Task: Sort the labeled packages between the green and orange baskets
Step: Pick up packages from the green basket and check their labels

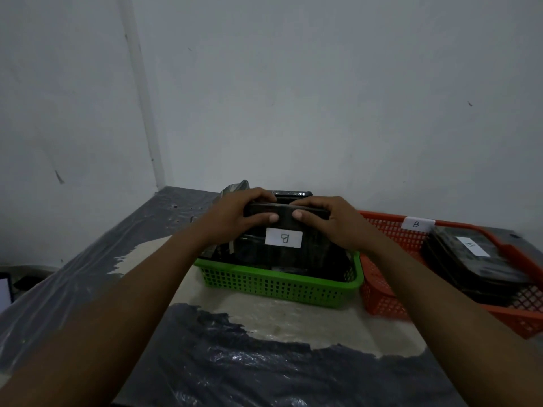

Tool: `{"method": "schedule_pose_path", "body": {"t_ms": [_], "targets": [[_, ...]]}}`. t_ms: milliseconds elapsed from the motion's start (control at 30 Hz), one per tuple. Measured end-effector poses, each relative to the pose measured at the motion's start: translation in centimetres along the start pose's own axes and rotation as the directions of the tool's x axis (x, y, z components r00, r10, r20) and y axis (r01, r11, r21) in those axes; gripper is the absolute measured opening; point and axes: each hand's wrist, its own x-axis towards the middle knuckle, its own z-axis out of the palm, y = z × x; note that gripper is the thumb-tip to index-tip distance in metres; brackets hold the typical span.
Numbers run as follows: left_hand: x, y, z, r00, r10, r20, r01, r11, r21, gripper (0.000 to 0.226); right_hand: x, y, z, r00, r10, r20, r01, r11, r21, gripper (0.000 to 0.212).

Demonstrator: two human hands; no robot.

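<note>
A green basket [279,286] stands at the table's middle, filled with several black wrapped packages standing on edge. The nearest black package [317,245] carries a white label with an upside-down "B" and leans toward me. My left hand [232,215] and my right hand [332,220] both grip its top edge, thumbs on the near face. To the right sits an orange basket [382,289] with a white "B" tag [416,224] on its far rim. Inside it lies a flat black package [458,259] with a white label.
The table [264,368] is covered in dark plastic sheeting with a pale bare patch in front of the baskets. White walls close the back and left sides. A dark object shows at the far left edge [6,289].
</note>
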Motion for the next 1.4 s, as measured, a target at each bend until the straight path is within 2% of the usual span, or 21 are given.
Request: {"method": "schedule_pose_path", "body": {"t_ms": [67, 167, 267, 333, 400, 467, 533, 667, 767, 833, 933, 1033, 1167, 1233, 1267, 1333, 1367, 1400], "targets": [[-0.1, 0.2, 0.0, 0.988, -0.029, -0.151, 0.019, 0.997, -0.072, 0.037, -0.1, -0.2, 0.1, 0.999, 0.033, -0.041, -0.028, 0.995, 0.097, 0.028], [-0.5, 0.6, 0.4, 0.935, -0.233, -0.267, 0.138, 0.933, -0.333, 0.049, -0.5, -0.5, -0.1, 0.99, 0.076, -0.122, -0.044, 0.969, 0.242, 0.028], [-0.7, 1.3, 1.5, 0.87, -0.418, -0.264, 0.208, 0.793, -0.572, 0.06, -0.9, -0.8, -0.2, 0.962, 0.168, -0.214, -0.081, 0.929, 0.362, 0.033], [-0.3, 2.1, 2.7, 0.823, -0.501, -0.267, 0.193, 0.69, -0.698, 0.059, -1.1, -1.0, 0.3, 0.94, 0.233, -0.25, -0.108, 0.897, 0.429, 0.037], [0.4, 3.3, 4.1, 0.787, -0.571, -0.235, 0.145, 0.54, -0.829, 0.059, -1.2, -1.1, 1.1, 0.912, 0.304, -0.277, -0.127, 0.849, 0.514, 0.04], [1.1, 4.6, 5.7, 0.772, -0.606, -0.19, 0.101, 0.412, -0.905, 0.055, -1.4, -1.4, 2.2, 0.869, 0.387, -0.309, -0.129, 0.78, 0.613, 0.042], [1.7, 6.0, 7.5, 0.764, -0.622, -0.173, 0.084, 0.361, -0.929, 0.049, -1.5, -1.7, 3.0, 0.82, 0.464, -0.336, -0.096, 0.689, 0.718, 0.044], [2.4, 7.8, 9.7, 0.751, -0.615, -0.239, 0.063, 0.428, -0.902, 0.036, -2.1, -2.4, 4.1, 0.753, 0.56, -0.347, -0.001, 0.528, 0.849, 0.042], [2.9, 8.1, 9.9, 0.76, -0.568, -0.314, 0.053, 0.536, -0.842, 0.032, -3.2, -2.6, 3.3, 0.759, 0.552, -0.344, -0.025, 0.554, 0.832, 0.041], [3.8, 8.8, 10.4, 0.814, -0.482, -0.323, 0.065, 0.628, -0.775, 0.028, -4.6, -1.4, 0.9, 0.74, 0.572, -0.353, -0.051, 0.572, 0.819, 0.04], [5.0, 9.5, 10.8, 0.905, -0.38, -0.189, 0.151, 0.704, -0.694, 0.026, -6.1, -0.4, -2.3, 0.739, 0.581, -0.342, -0.079, 0.578, 0.812, 0.041], [5.5, 9.2, 10.1, 0.929, -0.362, -0.072, 0.202, 0.662, -0.722, 0.034, -6.0, -0.5, -2.4, 0.721, 0.597, -0.352, -0.089, 0.584, 0.807, 0.04], [6.6, 10.7, 13.5, 0.881, -0.471, -0.043, 0.225, 0.499, -0.837, 0.047, -6.9, 0.7, -3.2, 0.595, 0.708, -0.381, 0.047, 0.443, 0.895, 0.039], [6.8, 11.3, 15.3, 0.867, -0.493, -0.078, 0.2, 0.488, -0.85, 0.045, -7.6, 1.6, -3.7, 0.607, 0.711, -0.355, 0.038, 0.42, 0.907, 0.04], [6.9, 11.4, 16.0, 0.866, -0.489, -0.105, 0.183, 0.506, -0.843, 0.043, -8.1, 2.0, -4.0, 0.624, 0.7, -0.347, 0.004, 0.441, 0.897, 0.04], [7.4, 11.5, 16.6, 0.87, -0.476, -0.133, 0.162, 0.53, -0.832, 0.039, -9.3, 3.1, -5.2, 0.655, 0.661, -0.367, -0.103, 0.559, 0.822, 0.043], [7.8, 11.4, 16.7, 0.876, -0.465, -0.131, 0.158, 0.532, -0.832, 0.037, -10.0, 3.9, -5.8, 0.66, 0.639, -0.395, -0.161, 0.634, 0.756, 0.052], [8.3, 11.1, 16.7, 0.885, -0.449, -0.125, 0.156, 0.538, -0.828, 0.035, -10.9, 4.6, -6.5, 0.66, 0.613, -0.435, -0.221, 0.711, 0.668, 0.069]]}}
